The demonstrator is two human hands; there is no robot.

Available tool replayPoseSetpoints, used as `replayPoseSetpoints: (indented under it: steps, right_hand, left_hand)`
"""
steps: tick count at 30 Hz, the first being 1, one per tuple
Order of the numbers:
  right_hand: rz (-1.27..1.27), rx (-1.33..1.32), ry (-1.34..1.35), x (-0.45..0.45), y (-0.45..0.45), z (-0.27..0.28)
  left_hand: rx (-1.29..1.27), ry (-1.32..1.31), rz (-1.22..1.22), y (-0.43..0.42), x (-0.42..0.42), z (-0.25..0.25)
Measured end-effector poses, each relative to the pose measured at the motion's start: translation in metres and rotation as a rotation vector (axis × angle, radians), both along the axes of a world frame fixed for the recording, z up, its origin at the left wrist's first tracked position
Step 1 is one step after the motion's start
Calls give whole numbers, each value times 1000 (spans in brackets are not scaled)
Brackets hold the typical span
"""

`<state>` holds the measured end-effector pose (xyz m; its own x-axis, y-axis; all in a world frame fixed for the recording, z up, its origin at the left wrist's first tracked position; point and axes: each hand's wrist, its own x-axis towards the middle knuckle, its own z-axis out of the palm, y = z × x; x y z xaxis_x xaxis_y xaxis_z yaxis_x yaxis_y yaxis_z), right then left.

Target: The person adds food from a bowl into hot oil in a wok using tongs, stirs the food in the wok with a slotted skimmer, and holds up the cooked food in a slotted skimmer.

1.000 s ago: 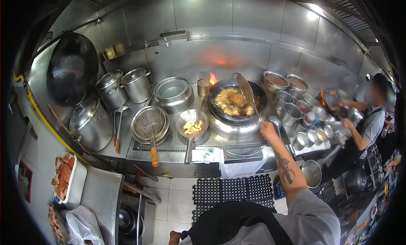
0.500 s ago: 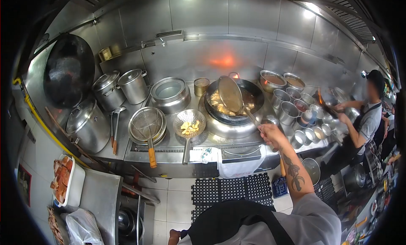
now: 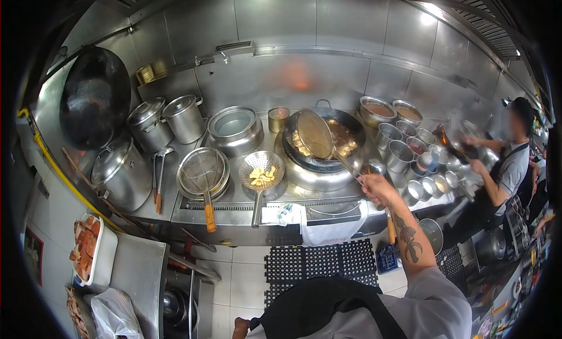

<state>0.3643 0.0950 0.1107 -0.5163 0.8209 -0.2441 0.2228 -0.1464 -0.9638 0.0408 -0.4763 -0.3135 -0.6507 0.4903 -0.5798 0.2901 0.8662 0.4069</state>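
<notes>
My right hand [image 3: 377, 189] is closed round the handle of a strainer [image 3: 315, 135]. The strainer's round head is tilted over the left part of a black wok [image 3: 358, 128]. Browned pieces of food [image 3: 346, 144] lie in dark liquid in the wok, partly hidden by the strainer. Near the bottom edge, my left hand [image 3: 240, 325] shows only in small part beside the black apron; its fingers cannot be made out. A perforated ladle [image 3: 275, 161] with yellow slices [image 3: 262, 176] rests on the counter left of the wok.
Metal pots [image 3: 153, 128] and wire strainers [image 3: 205, 163] stand at left. Right of the wok are bowls [image 3: 377, 109] and several metal cups [image 3: 400, 153]. A co-worker [image 3: 515, 157] handles a pan with flame at right. A tray of meat [image 3: 96, 251] sits at lower left.
The strainer has swung left and tilted over the wok, uncovering food on the right. My right hand has moved slightly down and right. The flame behind the wok is gone from view.
</notes>
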Motion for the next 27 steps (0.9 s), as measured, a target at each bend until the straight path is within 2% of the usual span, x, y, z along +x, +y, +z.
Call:
replayPoseSetpoints:
  steps: [3, 9, 15, 21, 27]
  right_hand:
    - [38, 31, -52, -5, 5, -5]
    - [25, -49, 63, -12, 5, -3]
    - [33, -41, -12, -31, 3, 3]
    - [1, -121, 172, -28, 10, 5]
    - [-83, 10, 97, -31, 11, 4]
  left_hand:
    - [-29, 0, 6, 3, 0, 6]
    - [-83, 0, 27, 5, -1, 9]
    - [-134, -2, 46, 4, -5, 0]
    - [-185, -11, 66, 4, -6, -14]
    - [-245, -19, 84, -4, -7, -26]
